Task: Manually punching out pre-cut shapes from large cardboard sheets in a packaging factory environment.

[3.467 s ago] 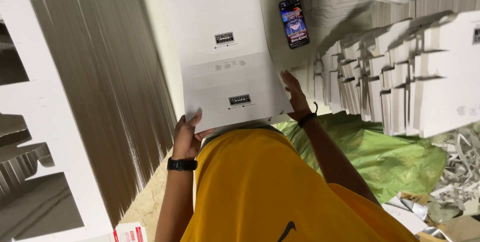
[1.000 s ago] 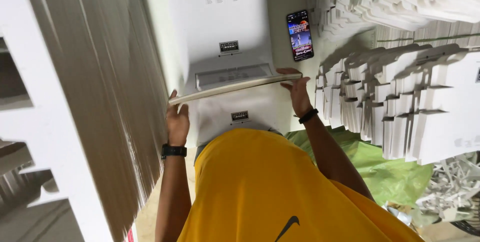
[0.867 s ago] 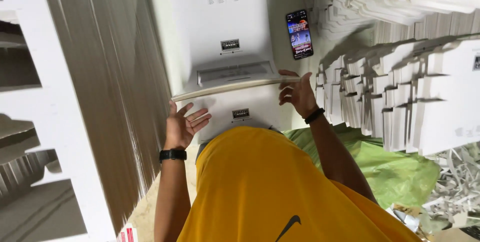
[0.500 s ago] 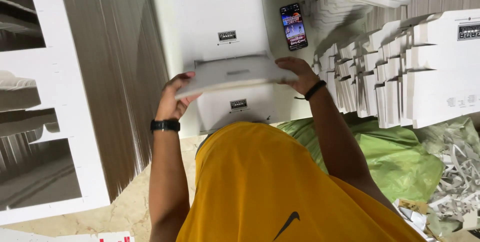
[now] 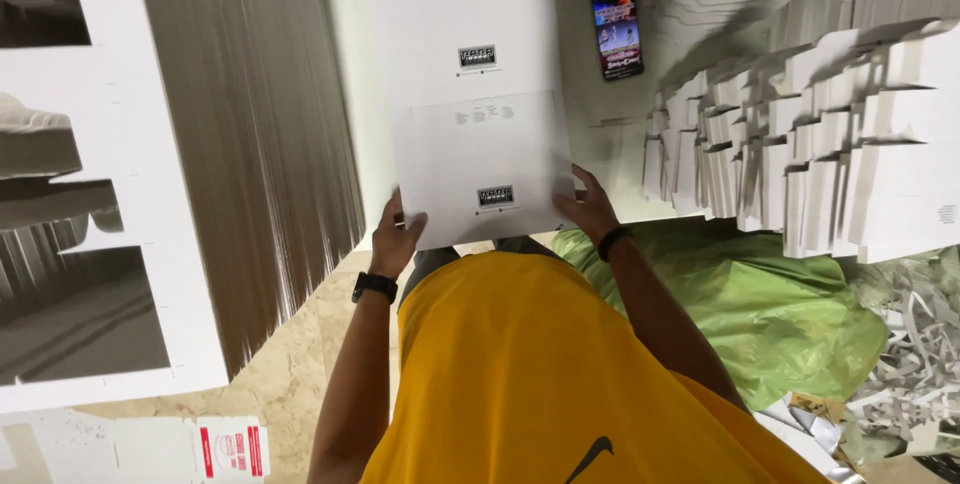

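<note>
A flat white cardboard sheet point(image 5: 480, 169) with a small dark printed label lies in front of me, over a longer stack of white sheets point(image 5: 455, 14). My left hand point(image 5: 397, 239) grips its near left corner, a black watch on that wrist. My right hand point(image 5: 588, 206) holds the near right edge, a dark band on that wrist. My yellow shirt fills the bottom of the view.
A phone point(image 5: 617, 28) with a lit screen lies face up to the right of the stack. Tall piles of flat grey-white sheets point(image 5: 250, 124) stand at the left, folded white cartons point(image 5: 800, 154) at the right. A green plastic bag point(image 5: 780, 304) and paper scraps point(image 5: 910, 374) lie on the floor.
The sheet was lifted and folded up between both hands; now it lies flat again on the stack, with both hands at its near corners.
</note>
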